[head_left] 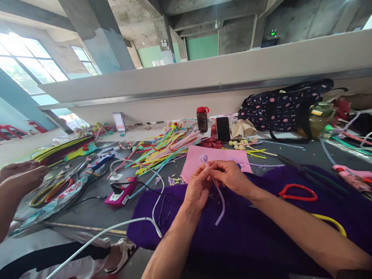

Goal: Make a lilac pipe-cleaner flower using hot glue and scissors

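Between my two hands is a lilac pipe-cleaner flower (pixel 204 159), its small rounded head poking up above my fingertips. A lilac stem (pixel 221 205) hangs from it over the dark purple cloth. My left hand (pixel 198 185) pinches the flower just under its head. From the other side my right hand (pixel 231 177) has its thumb and fingers closed at the same spot, touching the left fingertips. Behind the hands lies a pink sheet (pixel 193 157), with short lilac cut pieces (pixel 174 180) beside its left edge.
Bundled colourful pipe cleaners (pixel 165 149) lie behind. A magenta power strip (pixel 121 193) with white cables sits left. Red-handled scissors (pixel 299 192) rest on purple cloth (pixel 232 236) at right. A bottle (pixel 202 120), phone (pixel 223 129) and bag (pixel 273 108) stand behind. Another person's hands (pixel 21 178) work at far left.
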{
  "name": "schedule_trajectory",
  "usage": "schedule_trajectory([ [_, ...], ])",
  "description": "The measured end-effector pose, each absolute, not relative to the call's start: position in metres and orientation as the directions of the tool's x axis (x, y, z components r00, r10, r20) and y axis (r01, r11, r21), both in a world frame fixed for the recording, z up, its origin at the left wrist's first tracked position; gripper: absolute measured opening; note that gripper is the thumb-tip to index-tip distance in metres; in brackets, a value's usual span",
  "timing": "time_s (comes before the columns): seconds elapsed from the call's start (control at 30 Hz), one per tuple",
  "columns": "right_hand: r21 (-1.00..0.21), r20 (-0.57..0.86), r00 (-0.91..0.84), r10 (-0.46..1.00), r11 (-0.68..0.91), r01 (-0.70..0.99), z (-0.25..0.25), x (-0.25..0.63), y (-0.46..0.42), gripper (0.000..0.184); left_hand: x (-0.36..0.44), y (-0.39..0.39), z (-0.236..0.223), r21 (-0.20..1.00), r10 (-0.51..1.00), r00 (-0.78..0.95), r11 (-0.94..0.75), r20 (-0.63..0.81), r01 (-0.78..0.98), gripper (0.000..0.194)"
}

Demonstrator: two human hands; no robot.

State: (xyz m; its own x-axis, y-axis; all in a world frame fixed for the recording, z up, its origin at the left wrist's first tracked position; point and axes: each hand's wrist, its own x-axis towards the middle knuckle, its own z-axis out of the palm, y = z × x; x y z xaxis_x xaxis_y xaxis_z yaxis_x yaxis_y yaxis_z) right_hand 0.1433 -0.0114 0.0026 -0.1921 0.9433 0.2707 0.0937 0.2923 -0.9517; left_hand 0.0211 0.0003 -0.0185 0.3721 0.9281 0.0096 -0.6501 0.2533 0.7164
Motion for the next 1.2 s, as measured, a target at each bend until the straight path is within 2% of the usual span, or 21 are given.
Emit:
schedule_trajectory([
  [0.17,-0.938,0.271,-0.161,0.949,0.298,0.175,-0.002,0.142,-0.011,0.026,0.020,0.005,-0.026,0.732,0.945,0.328,0.229,-0.008,-0.641,0.010],
  [0.4,-0.926,0.250,-0.180,0.951,0.289,0.242,0.002,0.150,-0.009,0.024,0.017,0.007,-0.022,0.759,0.965,0.252,0.217,-0.072,-0.614,0.016],
  [0.5,-0.928,0.273,-0.092,0.958,0.288,0.238,0.016,0.165,-0.007,0.021,0.014,0.007,-0.017,0.759,0.969,0.236,0.203,-0.067,-0.618,0.010],
  [0.63,-0.934,0.285,0.011,0.958,0.276,0.228,0.030,0.190,-0.009,0.018,0.014,0.007,-0.012,0.781,0.937,0.332,0.288,-0.110,-0.554,0.013],
  [0.93,-0.860,0.084,-0.006,0.996,0.076,0.505,0.001,0.230,-0.034,0.015,0.015,0.014,-0.015,0.816,0.898,0.388,0.379,-0.209,-0.437,0.014],
  [1.2,-0.818,0.018,0.026,0.999,0.000,0.575,-0.012,0.237,-0.044,0.019,0.012,0.026,-0.021,0.793,0.904,0.370,0.381,-0.214,-0.474,0.014],
])
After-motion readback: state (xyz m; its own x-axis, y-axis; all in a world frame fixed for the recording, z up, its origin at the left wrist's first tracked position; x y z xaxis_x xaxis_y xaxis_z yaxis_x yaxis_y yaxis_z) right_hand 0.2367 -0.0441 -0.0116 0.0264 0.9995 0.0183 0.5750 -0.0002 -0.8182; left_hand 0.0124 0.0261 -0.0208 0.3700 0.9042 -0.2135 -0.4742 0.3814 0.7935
